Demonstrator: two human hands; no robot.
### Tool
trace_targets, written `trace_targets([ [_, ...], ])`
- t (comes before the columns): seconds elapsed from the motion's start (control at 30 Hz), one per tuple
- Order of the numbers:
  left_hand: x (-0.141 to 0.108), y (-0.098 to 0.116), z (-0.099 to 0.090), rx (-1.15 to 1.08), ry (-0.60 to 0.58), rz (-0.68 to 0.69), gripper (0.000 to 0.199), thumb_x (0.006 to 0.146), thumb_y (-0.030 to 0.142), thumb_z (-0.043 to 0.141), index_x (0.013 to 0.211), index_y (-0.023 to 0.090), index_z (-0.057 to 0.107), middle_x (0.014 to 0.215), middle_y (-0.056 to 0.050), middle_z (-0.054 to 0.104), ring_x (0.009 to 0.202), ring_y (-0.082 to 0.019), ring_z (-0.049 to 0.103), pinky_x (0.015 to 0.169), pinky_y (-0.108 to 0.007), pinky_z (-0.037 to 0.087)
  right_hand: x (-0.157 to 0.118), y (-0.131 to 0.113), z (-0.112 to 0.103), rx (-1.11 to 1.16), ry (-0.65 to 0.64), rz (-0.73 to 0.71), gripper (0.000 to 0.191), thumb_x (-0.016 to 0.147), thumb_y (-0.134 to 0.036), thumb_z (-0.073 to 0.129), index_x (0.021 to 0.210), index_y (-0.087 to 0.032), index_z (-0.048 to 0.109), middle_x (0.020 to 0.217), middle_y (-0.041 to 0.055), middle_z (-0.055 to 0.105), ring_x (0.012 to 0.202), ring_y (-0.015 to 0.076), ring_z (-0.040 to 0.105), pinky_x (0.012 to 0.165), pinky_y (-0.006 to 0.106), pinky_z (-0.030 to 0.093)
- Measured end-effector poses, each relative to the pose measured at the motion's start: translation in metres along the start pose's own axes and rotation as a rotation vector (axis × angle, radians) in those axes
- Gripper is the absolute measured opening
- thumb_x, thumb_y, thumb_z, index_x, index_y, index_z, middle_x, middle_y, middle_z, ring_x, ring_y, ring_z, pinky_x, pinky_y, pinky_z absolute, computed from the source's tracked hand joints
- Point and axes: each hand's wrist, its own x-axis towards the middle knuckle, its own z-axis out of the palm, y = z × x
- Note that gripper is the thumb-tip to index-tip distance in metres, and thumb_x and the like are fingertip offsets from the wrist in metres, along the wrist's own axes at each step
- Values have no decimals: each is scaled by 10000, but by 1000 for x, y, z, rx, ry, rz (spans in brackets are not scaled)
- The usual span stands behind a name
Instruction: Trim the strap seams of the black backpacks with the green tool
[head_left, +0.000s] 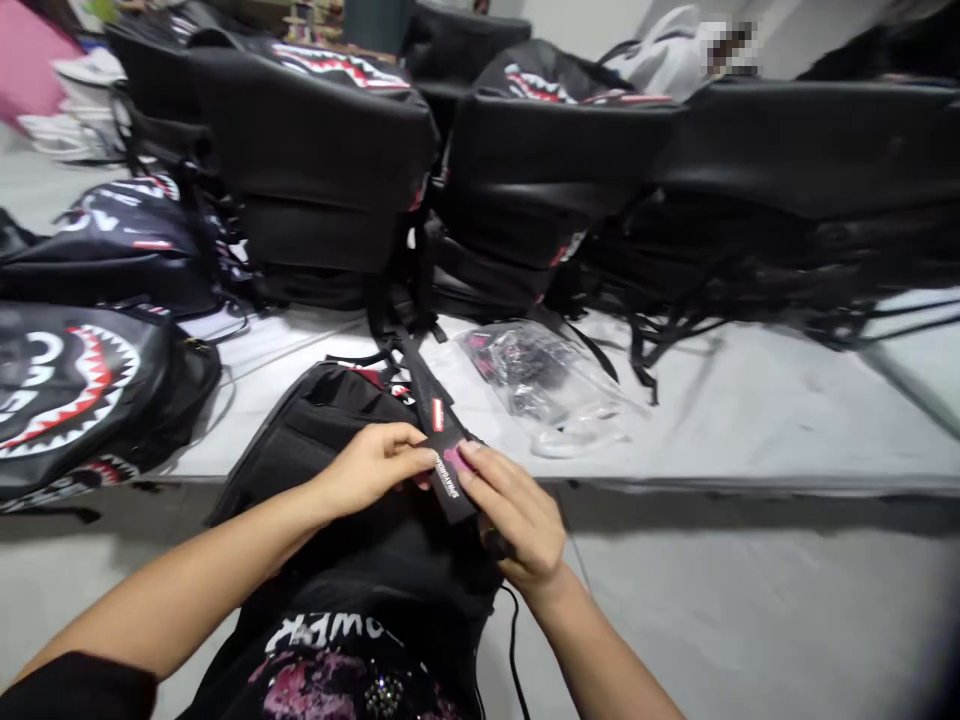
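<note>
Between my two hands is a black hang tag (pixel 448 488) with white lettering and a pink mark. My left hand (pixel 379 465) pinches its left edge between thumb and fingers. On the other edge, my right hand (pixel 517 505) grips it, thumb hidden behind. Just beyond the tag runs a black strap (pixel 421 385) with a small red label (pixel 438 414). A black backpack (pixel 300 435) lies beneath my hands, leaning over the table's front edge toward me. My right hand's fingers cover part of the pink mark.
A clear plastic bag (pixel 555 385) with dark and pink contents lies on the white table (pixel 720 420). Several black backpacks (pixel 315 160) stand in a row behind it. Shark-mouth backpacks (pixel 90 390) lie at the left. Loose straps (pixel 652 350) hang onto the tabletop.
</note>
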Motion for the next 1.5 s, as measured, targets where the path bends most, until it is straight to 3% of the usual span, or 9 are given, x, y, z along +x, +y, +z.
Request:
trace_targets([
  [0.2,-21,-14,-13,227,344,291,182,850,316,685,754,162,678,689,-1,697,622,-106,620,601,-212,460,9,-13,21,96,36,286,566,910,-67,519,1436,-273,491,1347,100,622,1139,236,660,922,397,597],
  [0.47,-38,-22,-2,707,413,732,148,918,269,611,852,173,704,791,-52,743,704,-149,676,683,-264,523,33,-26,39,54,-41,458,126,935,-178,562,927,-216,682,822,34,738,726,175,708,698,287,566],
  [0.67,-40,-24,-18,283,308,347,217,890,302,647,728,157,661,593,8,657,514,-98,591,508,-197,444,47,-20,25,633,-463,688,108,913,-284,627,852,-225,695,667,-25,688,500,129,629,488,234,499],
  [0.9,-51,-36,-37,527,344,618,225,936,323,594,814,162,692,712,-43,691,642,-121,631,630,-236,493,59,-11,38,278,-388,343,124,927,-235,590,898,-247,709,882,26,756,894,208,704,804,345,534],
  [1.0,-48,-39,-55,727,447,600,351,920,422,604,1176,189,657,1120,-127,702,1071,-230,644,950,-381,514,74,8,42,214,-348,397,142,930,-263,572,939,-251,714,864,23,760,734,184,704,675,306,531],
  [1.1,-39,-50,-76,1069,606,379,472,892,380,642,1337,244,568,1555,-174,350,1465,-383,255,1136,-620,296,96,35,56,60,-237,435,157,889,-232,571,926,-231,724,888,40,759,789,211,708,692,309,518],
  [1.2,-32,-71,-91,1175,588,286,271,898,264,619,1160,208,654,1575,-181,262,1482,-397,202,1116,-621,332,115,50,82,38,-461,503,198,836,-142,571,908,-230,733,846,22,752,773,201,695,679,283,481],
  [1.3,-31,-90,-96,1160,591,422,178,901,229,600,1063,196,666,1504,-176,337,1449,-338,292,1121,-564,370,124,46,109,11,-772,544,230,812,-111,593,907,-262,738,732,-9,722,678,182,663,605,258,412],
  [1.5,-33,-95,-98,1106,604,506,199,901,235,610,1097,215,640,1497,-154,343,1433,-313,326,1133,-541,383,125,31,137,-193,-1031,283,289,800,-41,530,876,-236,729,836,53,741,753,211,674,565,286,313],
])
